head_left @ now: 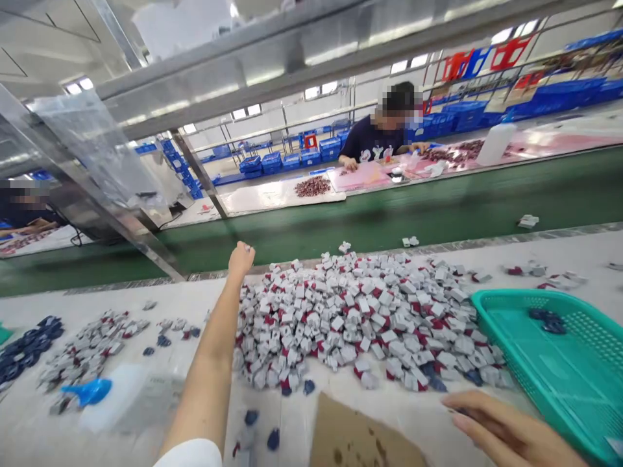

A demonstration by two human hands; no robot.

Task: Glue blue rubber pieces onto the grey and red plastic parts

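A large heap of small white-and-grey parts with red marks (350,318) covers the middle of the white work table (311,415). My left hand (241,259) reaches over the heap's far left edge, fingers bunched around a tiny pale piece. My right hand (511,431) lies at the lower right, between the heap and a teal plastic mesh basket (530,318). Its fingers curl, and I cannot tell whether they hold anything. Several dark blue pieces (548,321) lie in the basket.
Smaller piles of grey parts (87,350) and dark blue pieces (26,344) lie at the left, with a blue scoop (87,392). A cardboard sheet (360,434) lies in front. Beyond a green conveyor belt (341,233), a person in a dark shirt (374,139) works at a pink mat (353,176).
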